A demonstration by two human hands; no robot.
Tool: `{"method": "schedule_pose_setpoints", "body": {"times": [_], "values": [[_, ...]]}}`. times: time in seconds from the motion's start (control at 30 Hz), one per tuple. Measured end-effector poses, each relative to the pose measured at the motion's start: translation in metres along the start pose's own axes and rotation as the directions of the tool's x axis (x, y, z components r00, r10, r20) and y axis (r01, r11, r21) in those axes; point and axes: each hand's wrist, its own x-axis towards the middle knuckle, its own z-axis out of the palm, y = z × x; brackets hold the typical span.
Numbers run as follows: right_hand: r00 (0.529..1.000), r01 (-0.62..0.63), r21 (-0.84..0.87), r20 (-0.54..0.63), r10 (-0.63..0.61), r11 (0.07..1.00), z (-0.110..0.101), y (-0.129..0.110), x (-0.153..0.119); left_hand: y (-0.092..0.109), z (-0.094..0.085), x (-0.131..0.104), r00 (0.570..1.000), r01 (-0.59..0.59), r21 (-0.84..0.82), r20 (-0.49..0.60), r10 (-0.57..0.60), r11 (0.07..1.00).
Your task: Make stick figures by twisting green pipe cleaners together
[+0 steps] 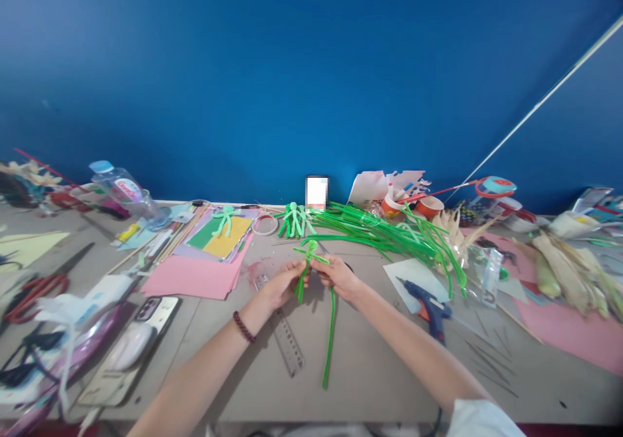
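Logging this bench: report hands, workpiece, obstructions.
Left hand, right hand: both pinching green pipe-cleaner figure. Ruler partly behind left hand. Long pipe cleaner below right hand.

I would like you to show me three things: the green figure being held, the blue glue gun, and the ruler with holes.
Green figure (309,255): head view, on its torso.
Blue glue gun (433,308): head view, on its body.
Ruler (288,343): head view, on its lower part.

Single head-worn camera, placed above the near side of a flat grey tabletop, facing forward and down toward a smooth blue wall. Wall fills about the upper half of the frame, table the lower. Field wide; bare left hand and bare right hand at close range, just below centre, forearms entering from below.
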Motion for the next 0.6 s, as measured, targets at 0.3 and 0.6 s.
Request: {"method": "schedule_pose_setpoints", "body": {"times": [0.3,0.6], "values": [[0.99,0.05,0.059,-0.131,-0.042,0.997,0.003,0.002,0.002,-0.005,0.003,0.002,0.96,-0.196,0.227,-0.157,0.234,0.954],[0.93,0.136,-0.045,-0.339,-0.143,0.99,0.016,0.008,-0.001,-0.01,0.01,-0.008,0.722,-0.408,0.721,-0.121,0.681,0.561]]}}
